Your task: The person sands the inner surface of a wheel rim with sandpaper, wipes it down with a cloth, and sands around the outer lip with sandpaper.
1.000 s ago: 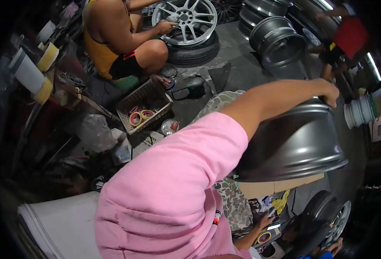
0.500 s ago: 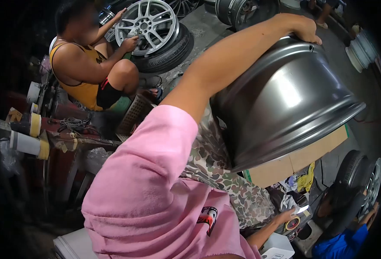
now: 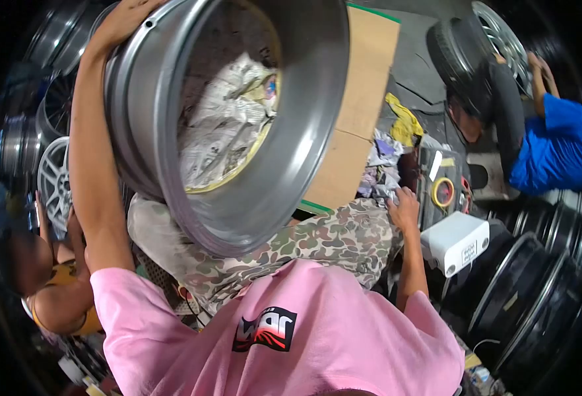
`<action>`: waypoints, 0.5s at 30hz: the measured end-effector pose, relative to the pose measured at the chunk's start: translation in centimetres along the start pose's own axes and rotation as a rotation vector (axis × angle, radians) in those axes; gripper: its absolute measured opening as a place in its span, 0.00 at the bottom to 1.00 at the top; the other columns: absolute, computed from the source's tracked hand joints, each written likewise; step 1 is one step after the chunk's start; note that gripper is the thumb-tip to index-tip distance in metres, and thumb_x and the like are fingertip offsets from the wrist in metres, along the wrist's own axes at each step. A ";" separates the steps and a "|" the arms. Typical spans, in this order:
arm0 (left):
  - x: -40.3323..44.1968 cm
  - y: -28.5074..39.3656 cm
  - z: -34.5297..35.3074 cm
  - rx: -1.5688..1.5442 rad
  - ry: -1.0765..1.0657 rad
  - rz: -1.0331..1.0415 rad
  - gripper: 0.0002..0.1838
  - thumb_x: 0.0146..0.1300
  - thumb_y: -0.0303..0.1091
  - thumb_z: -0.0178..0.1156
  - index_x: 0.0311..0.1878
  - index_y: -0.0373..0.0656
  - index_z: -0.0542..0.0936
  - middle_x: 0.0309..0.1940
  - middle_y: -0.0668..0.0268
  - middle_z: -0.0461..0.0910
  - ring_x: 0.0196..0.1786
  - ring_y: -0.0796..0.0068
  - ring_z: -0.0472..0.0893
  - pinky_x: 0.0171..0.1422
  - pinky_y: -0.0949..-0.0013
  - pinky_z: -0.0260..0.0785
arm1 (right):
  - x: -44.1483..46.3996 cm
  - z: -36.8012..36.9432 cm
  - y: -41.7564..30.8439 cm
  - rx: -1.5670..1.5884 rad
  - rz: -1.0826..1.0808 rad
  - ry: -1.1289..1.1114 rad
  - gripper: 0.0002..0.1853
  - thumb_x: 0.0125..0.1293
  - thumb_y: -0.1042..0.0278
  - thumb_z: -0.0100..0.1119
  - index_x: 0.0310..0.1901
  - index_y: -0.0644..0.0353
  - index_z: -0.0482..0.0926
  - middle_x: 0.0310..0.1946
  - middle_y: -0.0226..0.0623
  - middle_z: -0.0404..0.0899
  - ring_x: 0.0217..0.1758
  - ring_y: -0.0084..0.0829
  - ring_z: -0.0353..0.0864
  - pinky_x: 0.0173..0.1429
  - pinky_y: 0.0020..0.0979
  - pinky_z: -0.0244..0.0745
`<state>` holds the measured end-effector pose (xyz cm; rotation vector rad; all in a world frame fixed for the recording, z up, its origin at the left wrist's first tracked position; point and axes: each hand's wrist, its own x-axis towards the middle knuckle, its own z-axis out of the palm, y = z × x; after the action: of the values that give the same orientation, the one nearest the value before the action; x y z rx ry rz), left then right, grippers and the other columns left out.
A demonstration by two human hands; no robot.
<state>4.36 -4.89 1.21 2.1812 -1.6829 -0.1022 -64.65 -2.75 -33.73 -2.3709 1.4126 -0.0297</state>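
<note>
A large grey metal wheel rim (image 3: 311, 125) is tilted over my lap, its open side facing me. My left hand (image 3: 127, 25) is closed over its upper left edge; some fingertips are hidden behind the metal. Through the hollow rim I see crumpled, printed white cloth (image 3: 228, 122). My right hand (image 3: 404, 210) is low beside my knee, fingers curled at the edge of a pile of grey and purple rags (image 3: 380, 175). Whatever those fingers hold is too small to make out. Camouflage cloth (image 3: 304, 241) covers my legs.
Flattened cardboard (image 3: 350, 125) lies beside the rim. To the right are a yellow cloth (image 3: 404, 120), a roll of yellow tape (image 3: 443, 192), a white box-shaped device (image 3: 456, 243) and stacked dark rims (image 3: 522, 297). Co-workers sit at left and upper right, each beside a wheel.
My view has swung to the right. The rim has turned so that its hollow inside faces me, my left hand still on its edge. My right hand stays by the rags.
</note>
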 end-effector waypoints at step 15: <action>0.9 3.3 -0.2 0.043 -0.084 -0.031 0.27 0.76 0.54 0.59 0.36 0.35 0.87 0.21 0.72 0.77 0.28 0.83 0.70 0.33 0.64 0.64 | 19.4 -7.0 -21.6 0.534 -0.540 0.517 0.29 0.63 0.76 0.66 0.68 0.52 0.78 0.59 0.50 0.75 0.60 0.51 0.80 0.65 0.43 0.76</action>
<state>1.66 -6.38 2.66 2.2642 -1.7107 -0.1700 -38.33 -12.32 -23.47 -2.2642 0.7463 -1.0800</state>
